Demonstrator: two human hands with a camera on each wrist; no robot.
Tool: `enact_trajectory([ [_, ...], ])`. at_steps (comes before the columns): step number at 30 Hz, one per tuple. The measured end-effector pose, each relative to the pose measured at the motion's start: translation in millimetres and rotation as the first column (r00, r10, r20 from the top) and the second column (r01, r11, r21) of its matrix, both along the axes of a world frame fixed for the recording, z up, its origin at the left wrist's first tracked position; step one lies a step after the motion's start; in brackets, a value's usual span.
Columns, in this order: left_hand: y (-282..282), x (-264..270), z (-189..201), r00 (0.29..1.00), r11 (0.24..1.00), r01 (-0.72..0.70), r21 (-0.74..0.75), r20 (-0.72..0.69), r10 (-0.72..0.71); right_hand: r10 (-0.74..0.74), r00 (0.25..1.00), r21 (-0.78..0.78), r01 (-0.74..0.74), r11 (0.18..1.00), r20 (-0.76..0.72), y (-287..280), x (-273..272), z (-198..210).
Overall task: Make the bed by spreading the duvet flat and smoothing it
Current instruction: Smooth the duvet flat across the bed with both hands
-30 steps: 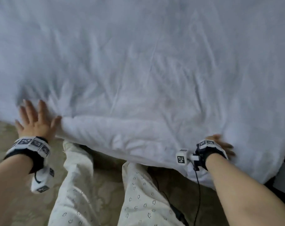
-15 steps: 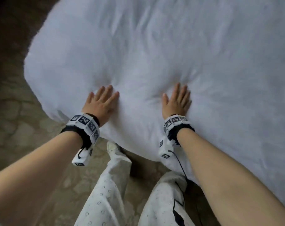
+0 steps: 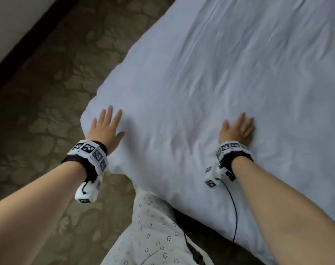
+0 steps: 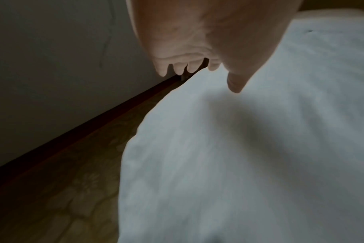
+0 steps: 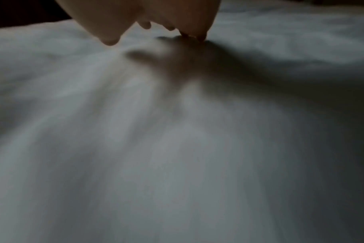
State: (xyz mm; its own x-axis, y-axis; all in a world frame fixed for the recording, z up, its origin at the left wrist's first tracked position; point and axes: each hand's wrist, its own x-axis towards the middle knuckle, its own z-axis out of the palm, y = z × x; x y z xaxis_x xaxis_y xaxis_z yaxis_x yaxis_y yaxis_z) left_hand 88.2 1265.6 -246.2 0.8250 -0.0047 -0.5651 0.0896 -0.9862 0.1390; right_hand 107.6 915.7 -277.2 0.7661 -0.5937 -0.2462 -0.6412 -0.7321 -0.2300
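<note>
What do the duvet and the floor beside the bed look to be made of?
Duvet: soft white woven fabric, probably cotton, matte, over padded filling; it shows fine creases and puffs up at the rounded corner by the left hand.
Floor: looks like olive-brown carpet with a paler leaf or stone pattern and no shine, though blur leaves the pile unclear.

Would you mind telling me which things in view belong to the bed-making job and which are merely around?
Part of the job:
white wrinkled duvet
left hand, flat by its corner
right hand, flat on it

Merely around:
patterned olive carpet
dark skirting board
pale wall
</note>
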Motion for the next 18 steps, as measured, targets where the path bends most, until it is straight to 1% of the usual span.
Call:
enact_trajectory([
  [1, -4.3, 16.7, 1.8, 0.999, 0.999, 0.032, -0.026, 0.017, -0.032, -0.077, 0.996, -0.001, 0.077, 0.997, -0.048, -9.4, 9.6, 0.3],
  [2, -7.2, 36.5, 3.4, 0.997, 0.997, 0.059, -0.045, 0.043, -0.058, -0.122, 0.991, -0.017, 0.121, 0.993, -0.064, -14.9, 21.5, -0.1],
  [3, -8.9, 56.6, 4.5, 0.995, 0.995, 0.077, -0.061, 0.07, -0.073, -0.125, 0.99, -0.033, 0.122, 0.992, -0.073, -13.9, 34.0, -1.8],
  [5, -8.9, 100.9, 4.8, 0.989, 0.99, 0.118, -0.075, 0.098, -0.11, -0.113, 0.988, 0.0, 0.114, 0.993, -0.103, 5.3, 63.0, -9.8],
  [7, -6.5, 136.0, 7.0, 0.984, 0.984, 0.157, -0.083, 0.101, -0.149, -0.032, 0.987, 0.048, 0.04, 0.998, -0.16, 48.0, 82.6, -15.1],
  [8, -3.8, 152.2, 8.0, 0.982, 0.982, 0.165, -0.091, 0.109, -0.155, 0.07, 0.982, 0.077, -0.057, 0.995, -0.177, 73.9, 91.6, -16.3],
  [9, -0.5, 166.5, 9.3, 0.981, 0.982, 0.167, -0.092, 0.115, -0.156, 0.208, 0.96, 0.112, -0.189, 0.976, -0.186, 101.5, 99.2, -14.2],
  [10, 4.9, 180.3, 10.8, 0.981, 0.982, 0.166, -0.09, 0.114, -0.155, 0.357, 0.915, 0.163, -0.33, 0.93, -0.187, 129.5, 105.4, -10.9],
  [11, 11.7, 191.8, 11.5, 0.982, 0.983, 0.163, -0.084, 0.108, -0.153, 0.514, 0.837, 0.218, -0.474, 0.853, -0.19, 156.1, 109.2, -6.7],
  [12, 17.4, 199.1, 11.3, 0.984, 0.985, 0.155, -0.077, 0.099, -0.148, 0.664, 0.72, 0.268, -0.612, 0.744, -0.202, 178.9, 107.8, -2.1],
  [13, 23.2, 206.2, 10.5, 0.986, 0.986, 0.15, -0.071, 0.085, -0.144, 0.781, 0.588, 0.309, -0.719, 0.623, -0.209, 197.8, 105.6, 3.3],
  [14, 28.9, 216.8, 9.9, 0.986, 0.986, 0.154, -0.07, 0.071, -0.149, 0.855, 0.479, 0.332, -0.788, 0.519, -0.2, 211.2, 106.9, 7.9],
  [15, 33.9, 226.1, 9.2, 0.986, 0.984, 0.162, -0.07, 0.059, -0.158, 0.895, 0.409, 0.337, -0.829, 0.446, -0.179, 217.2, 111.1, 11.7],
  [16, 38.4, 234.1, 8.6, 0.985, 0.983, 0.169, -0.068, 0.047, -0.166, 0.905, 0.396, 0.321, -0.846, 0.425, -0.152, 216.4, 117.8, 15.3],
  [17, 42.6, 244.1, 7.7, 0.983, 0.981, 0.18, -0.075, 0.037, -0.178, 0.885, 0.448, 0.286, -0.838, 0.465, -0.127, 209.2, 126.7, 14.9],
  [18, 46.1, 253.5, 6.8, 0.981, 0.977, 0.195, -0.085, 0.027, -0.193, 0.828, 0.548, 0.239, -0.794, 0.559, -0.119, 196.2, 136.6, 13.0],
])
